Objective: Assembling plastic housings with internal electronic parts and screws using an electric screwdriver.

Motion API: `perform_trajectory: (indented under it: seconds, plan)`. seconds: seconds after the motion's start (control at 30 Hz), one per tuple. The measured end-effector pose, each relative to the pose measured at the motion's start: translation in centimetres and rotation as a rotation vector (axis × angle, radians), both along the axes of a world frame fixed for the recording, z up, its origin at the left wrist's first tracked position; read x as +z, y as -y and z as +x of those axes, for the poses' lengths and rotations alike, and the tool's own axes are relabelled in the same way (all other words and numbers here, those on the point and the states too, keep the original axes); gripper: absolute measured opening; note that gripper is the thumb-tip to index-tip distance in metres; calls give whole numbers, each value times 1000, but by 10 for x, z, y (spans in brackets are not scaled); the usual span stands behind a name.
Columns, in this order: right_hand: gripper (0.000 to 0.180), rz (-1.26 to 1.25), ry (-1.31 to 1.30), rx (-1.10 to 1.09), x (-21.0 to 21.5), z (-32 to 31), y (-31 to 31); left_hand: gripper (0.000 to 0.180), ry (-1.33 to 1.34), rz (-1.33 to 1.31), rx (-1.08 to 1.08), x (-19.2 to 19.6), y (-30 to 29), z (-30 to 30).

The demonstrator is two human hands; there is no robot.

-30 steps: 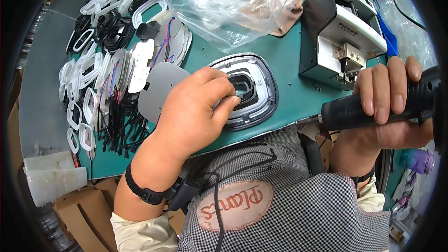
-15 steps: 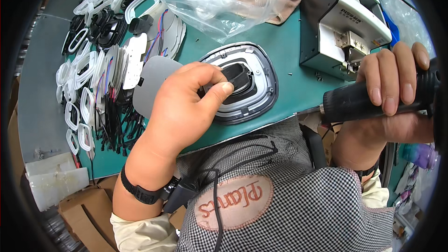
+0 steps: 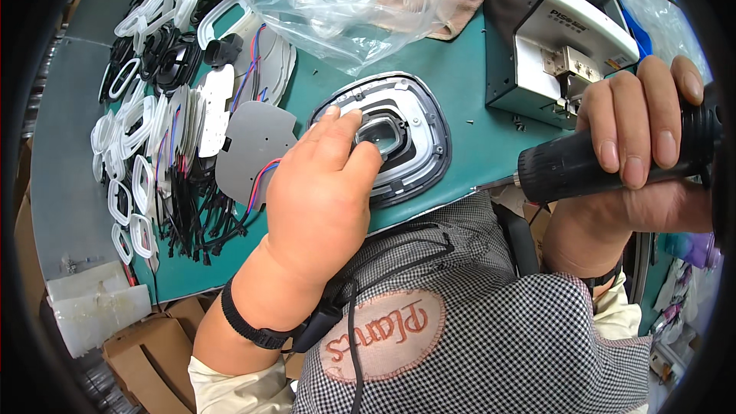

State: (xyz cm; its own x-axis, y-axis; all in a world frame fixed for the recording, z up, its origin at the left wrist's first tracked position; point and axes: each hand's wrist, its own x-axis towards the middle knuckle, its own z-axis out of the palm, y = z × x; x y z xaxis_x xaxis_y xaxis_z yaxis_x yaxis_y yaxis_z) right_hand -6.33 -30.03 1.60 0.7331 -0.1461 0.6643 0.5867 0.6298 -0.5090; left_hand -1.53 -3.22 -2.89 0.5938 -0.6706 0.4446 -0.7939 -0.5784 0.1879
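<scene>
A rounded, squarish housing (image 3: 420, 155) with a black rim and a silver-grey inner face lies on the green table in front of me. At its middle is a dark-framed oval opening (image 3: 381, 135) with a glassy, greenish look. My left hand (image 3: 322, 180) rests over the housing's left part, fingers stretched out and thumb apart; what lies under the palm is hidden. My right hand (image 3: 640, 134) is wrapped round a black electric screwdriver (image 3: 560, 165), held level at the right. Its thin bit points left, near the table's front edge, apart from the housing.
Left of the housing lies a grey plate (image 3: 249, 146) with red and blue wires. Beyond it are white oval rings (image 3: 142, 124) and black cable ends (image 3: 207, 222). A clear plastic bag (image 3: 330, 15) sits at the back; a black-and-white screw feeder (image 3: 552, 54) stands at the right, loose screws (image 3: 520, 124) beside it.
My left hand has gone from pinching a black part at the housing's centre to lying with stretched fingers on its left side. The oval opening now shows. The screwdriver has barely moved.
</scene>
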Motion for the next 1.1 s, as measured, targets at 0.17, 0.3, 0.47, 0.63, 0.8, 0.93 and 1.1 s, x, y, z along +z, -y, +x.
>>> perform_trajectory:
  seconds: [0.17,0.3,0.47,0.63,0.8,0.93,1.1]
  plan:
    - [77,4,27,41,-4,6,-1,14,-233,-14,49,9,-3,-1]
    - [78,-1,59,76,-6,11,1,17,-218,-17,28,7,2,1]
    - [79,-5,165,188,-16,31,5,15,-137,-63,-17,-6,-4,8]
    - [80,-10,369,405,-24,57,8,23,-205,-114,-41,0,-10,8]
    - [77,-140,202,320,-7,36,15,23,-244,-71,-54,2,-13,6]
    - [76,-163,163,312,-3,35,9,49,-206,-88,37,29,-28,1]
    - [57,-2,-140,-21,12,13,-22,106,-75,95,490,28,-78,5]
